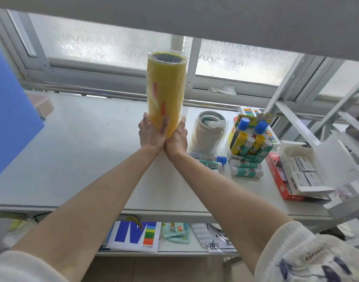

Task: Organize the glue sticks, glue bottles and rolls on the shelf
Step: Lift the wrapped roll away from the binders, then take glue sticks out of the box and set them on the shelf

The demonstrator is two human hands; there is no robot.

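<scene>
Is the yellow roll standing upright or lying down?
Upright: the yellow roll stands on end, open top upward, left hand and right hand gripping its base.

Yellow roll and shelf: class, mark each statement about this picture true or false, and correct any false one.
1. Both hands, left hand and right hand, hold the yellow roll. True.
2. The yellow roll lies flat. False: it is upright.
3. The white roll stands right of the yellow roll. True.
4. All glue sticks are in the box. False: some lie on the shelf beside it.
5. The box holds blue-capped bottles. True.
</scene>
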